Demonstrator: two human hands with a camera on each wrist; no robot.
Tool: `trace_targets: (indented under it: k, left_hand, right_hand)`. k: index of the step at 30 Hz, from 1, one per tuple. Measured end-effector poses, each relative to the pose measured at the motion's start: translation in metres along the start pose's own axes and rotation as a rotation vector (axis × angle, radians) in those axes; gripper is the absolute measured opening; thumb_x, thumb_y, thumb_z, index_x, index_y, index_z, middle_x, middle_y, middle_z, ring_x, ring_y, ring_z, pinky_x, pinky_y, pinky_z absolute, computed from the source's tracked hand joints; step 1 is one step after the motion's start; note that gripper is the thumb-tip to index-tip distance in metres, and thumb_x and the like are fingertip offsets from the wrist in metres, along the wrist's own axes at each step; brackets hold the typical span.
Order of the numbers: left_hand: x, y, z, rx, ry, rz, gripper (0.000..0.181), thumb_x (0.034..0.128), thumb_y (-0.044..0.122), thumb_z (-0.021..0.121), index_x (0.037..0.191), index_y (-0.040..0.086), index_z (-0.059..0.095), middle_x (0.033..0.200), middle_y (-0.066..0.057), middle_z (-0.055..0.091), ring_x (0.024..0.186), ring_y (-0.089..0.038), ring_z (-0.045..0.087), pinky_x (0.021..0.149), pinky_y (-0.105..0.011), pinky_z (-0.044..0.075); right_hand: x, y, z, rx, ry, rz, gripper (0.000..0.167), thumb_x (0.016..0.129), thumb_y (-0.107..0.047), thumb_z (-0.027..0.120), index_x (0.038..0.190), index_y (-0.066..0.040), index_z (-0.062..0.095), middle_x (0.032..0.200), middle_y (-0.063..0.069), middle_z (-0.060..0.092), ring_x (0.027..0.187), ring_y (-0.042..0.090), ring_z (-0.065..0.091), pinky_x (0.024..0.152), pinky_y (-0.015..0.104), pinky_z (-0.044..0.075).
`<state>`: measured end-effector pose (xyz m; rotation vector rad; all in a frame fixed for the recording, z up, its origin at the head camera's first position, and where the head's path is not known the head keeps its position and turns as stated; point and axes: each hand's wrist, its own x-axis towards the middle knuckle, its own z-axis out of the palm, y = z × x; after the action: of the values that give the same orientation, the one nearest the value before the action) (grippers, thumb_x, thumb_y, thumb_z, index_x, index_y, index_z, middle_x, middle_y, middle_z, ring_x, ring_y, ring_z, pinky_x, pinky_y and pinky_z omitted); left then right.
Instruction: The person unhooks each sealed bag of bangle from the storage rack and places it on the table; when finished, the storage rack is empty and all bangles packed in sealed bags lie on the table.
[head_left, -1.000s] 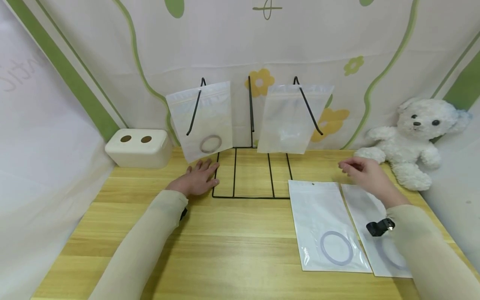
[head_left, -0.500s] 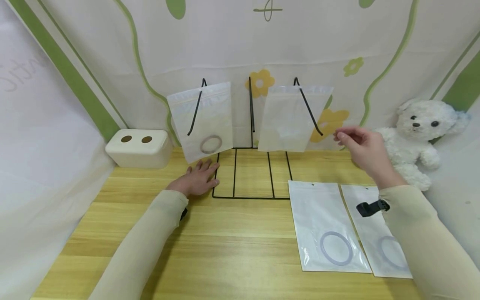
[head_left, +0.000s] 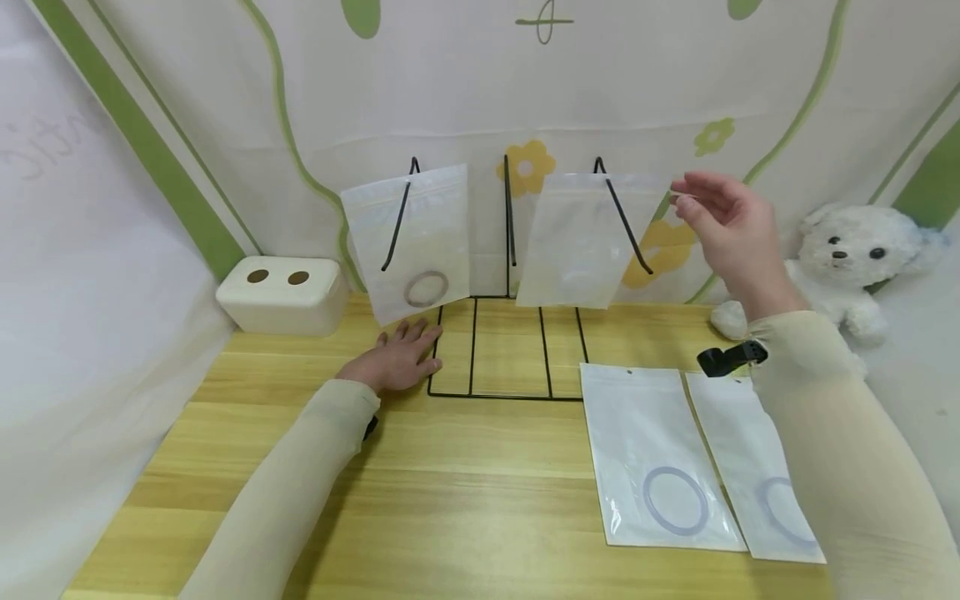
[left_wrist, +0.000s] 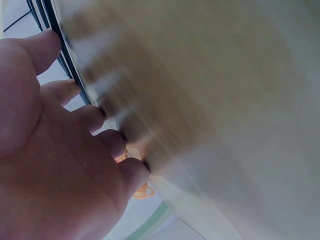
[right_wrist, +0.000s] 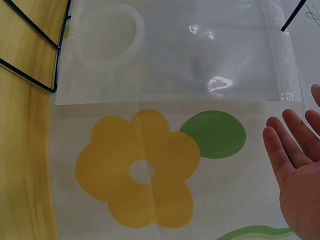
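Note:
A black wire display rack (head_left: 506, 397) stands against the back cloth. From its left hook hangs a white zip bag (head_left: 412, 225) with a ring inside; another zip bag (head_left: 573, 233) hangs from the right hook. My left hand (head_left: 393, 362) lies on the table with its fingers spread, the fingertips at the left side of the rack's base. Raised beside the upper right corner of the right-hand bag is my right hand (head_left: 735, 237). In the right wrist view its fingers (right_wrist: 280, 150) are extended, just off the bag's edge, with nothing seen in them.
Two more zip bags, a nearer one (head_left: 637, 433) and one partly under my right forearm (head_left: 738, 442), lie flat on the wooden table (head_left: 450, 483). A white box with two holes (head_left: 285, 304) stands at left. At right sits a white teddy bear (head_left: 858, 250).
My right hand has risen from above the flat bags to the top corner of the right hanging bag. My left hand stays in place on the table.

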<state>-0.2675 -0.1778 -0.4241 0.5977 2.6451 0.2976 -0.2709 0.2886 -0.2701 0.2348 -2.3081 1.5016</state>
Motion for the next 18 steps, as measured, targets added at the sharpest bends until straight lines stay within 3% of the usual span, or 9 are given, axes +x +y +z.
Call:
trace_targets:
  k: [5, 11, 18]
  left_hand:
    - [-0.002, 0.001, -0.002, -0.012, -0.012, -0.009, 0.072, 0.1178, 0.045, 0.038, 0.176, 0.016, 0.008, 0.182, -0.020, -0.002, 0.167, -0.050, -0.003, 0.131, -0.075, 0.003]
    - [-0.001, 0.000, 0.000, -0.025, -0.018, -0.011, 0.072, 0.1177, 0.045, 0.039, 0.176, 0.016, 0.008, 0.182, -0.020, -0.002, 0.167, -0.050, -0.004, 0.131, -0.075, 0.003]
    - [-0.001, -0.001, 0.001, -0.021, -0.019, -0.013, 0.072, 0.1176, 0.046, 0.038, 0.176, 0.017, 0.008, 0.183, -0.019, -0.003, 0.167, -0.050, -0.003, 0.130, -0.075, 0.003]
  right_hand:
    - [0.013, -0.009, 0.002, -0.063, -0.046, -0.008, 0.055, 0.107, -0.029, 0.069, 0.158, -0.012, 0.055, 0.148, -0.001, 0.067, 0.124, -0.001, 0.065, 0.096, 0.005, 0.050]
    - [0.022, -0.014, 0.003, -0.084, -0.086, 0.034, 0.052, 0.107, -0.028, 0.070, 0.155, -0.012, 0.058, 0.125, -0.012, 0.070, 0.114, 0.001, 0.066, 0.090, 0.006, 0.052]
    - [0.024, -0.015, 0.007, -0.136, -0.055, 0.033, 0.030, 0.104, -0.023, 0.075, 0.133, -0.015, 0.075, 0.098, -0.021, 0.071, 0.092, -0.001, 0.069, 0.074, 0.008, 0.053]
